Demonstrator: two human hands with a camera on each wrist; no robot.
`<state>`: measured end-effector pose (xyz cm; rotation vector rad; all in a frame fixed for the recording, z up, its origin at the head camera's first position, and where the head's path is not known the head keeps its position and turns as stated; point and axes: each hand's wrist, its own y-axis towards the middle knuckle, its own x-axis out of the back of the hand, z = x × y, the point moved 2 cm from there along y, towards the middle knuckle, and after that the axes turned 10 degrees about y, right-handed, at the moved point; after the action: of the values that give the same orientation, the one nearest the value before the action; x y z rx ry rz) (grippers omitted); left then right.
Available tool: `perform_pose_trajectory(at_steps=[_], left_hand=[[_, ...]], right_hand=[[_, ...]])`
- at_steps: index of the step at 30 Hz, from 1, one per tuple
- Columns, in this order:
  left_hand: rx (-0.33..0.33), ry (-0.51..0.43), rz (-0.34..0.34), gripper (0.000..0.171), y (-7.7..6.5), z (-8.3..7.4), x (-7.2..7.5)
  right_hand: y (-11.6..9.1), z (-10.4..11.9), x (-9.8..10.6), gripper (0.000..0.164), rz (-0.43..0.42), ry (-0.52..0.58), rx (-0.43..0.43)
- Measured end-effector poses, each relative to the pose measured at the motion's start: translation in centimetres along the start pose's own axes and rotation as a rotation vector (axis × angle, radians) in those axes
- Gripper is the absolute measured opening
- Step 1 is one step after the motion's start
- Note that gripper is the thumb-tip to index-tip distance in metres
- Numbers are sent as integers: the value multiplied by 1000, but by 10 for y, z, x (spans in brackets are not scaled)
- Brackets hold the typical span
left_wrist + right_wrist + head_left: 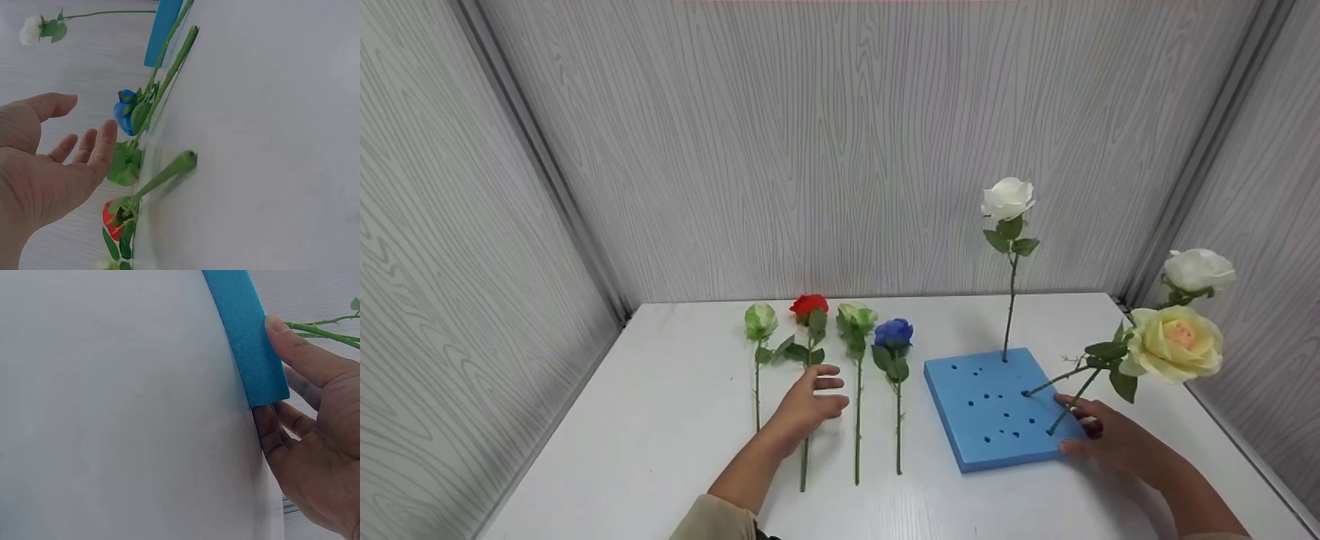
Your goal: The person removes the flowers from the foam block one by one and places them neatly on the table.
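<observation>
My left hand [804,409] hovers over the stem of a red rose [808,306], its fingers spread apart and nothing held. A pale green rose [760,321] lies to its left; another green rose [856,316] and a blue rose [893,332] lie to its right. With thumb and fingers, my right hand [1117,442] grips the right edge of a blue foam block [960,427] full of small holes. A white rose [1008,199] stands upright at the block's back. A yellow rose [1174,343] and a second white rose [1198,270] lean rightward over my right hand, stems in the block.
The white table [660,450] bears the flowers and block. A grey wood-grain panel [810,150] rises behind it, with side panels at left [435,262] and right [1260,225]. The tall upright rose and the leaning blooms reach high above the block.
</observation>
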<state>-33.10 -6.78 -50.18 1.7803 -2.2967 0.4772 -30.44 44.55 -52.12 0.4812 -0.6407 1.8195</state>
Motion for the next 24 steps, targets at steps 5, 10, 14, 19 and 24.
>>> perform_pose_trajectory(at_steps=[5, 10, 14, 19, 24], left_hand=[[-22, -25, 25, 59, 5, -8, -17], [-38, -40, 48, 57, 9, -17, -33], [-48, -42, 65, 58, 12, -23, -47], [-72, -67, 92, 55, 15, -29, -66], [-98, -68, 111, 53, 17, -37, -84]], right_hand=[[0, 0, 0, 91, 5, 2, -10], [-1, 1, 0, 91, 4, 9, -18], [-1, 1, 0, 90, 10, 18, 6], [0, 0, 0, 89, 9, 10, 19], [0, 0, 0, 90, 6, 2, 10]])
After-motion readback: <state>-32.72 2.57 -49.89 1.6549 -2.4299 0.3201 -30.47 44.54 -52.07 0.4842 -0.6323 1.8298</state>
